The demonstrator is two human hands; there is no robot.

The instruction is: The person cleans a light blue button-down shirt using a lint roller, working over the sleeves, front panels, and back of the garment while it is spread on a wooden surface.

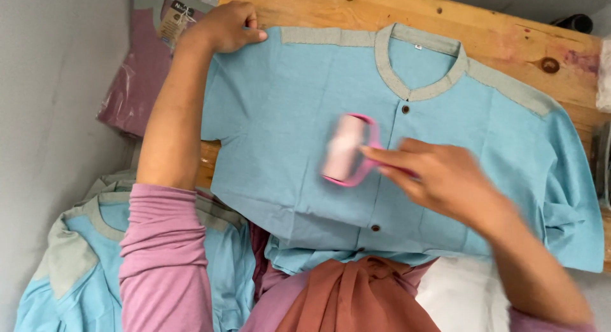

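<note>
Nearest: one rust-brown cloth (356,294), knotted. One light-blue collarless shirt with grey trim (286,115) lay flat on one wooden table (509,45); two dark buttons showed. One more blue shirt (70,268) sat lower left; one bagged mauve garment (137,77) upper left. Right hand (439,179) clasped one pink lint roller (347,148) on the shirt's chest. Left hand (226,26) pinched its shoulder edge.

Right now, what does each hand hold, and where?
Right hand grips the pink lint roller by its handle. Left hand pinches the blue shirt at its shoulder.
</note>
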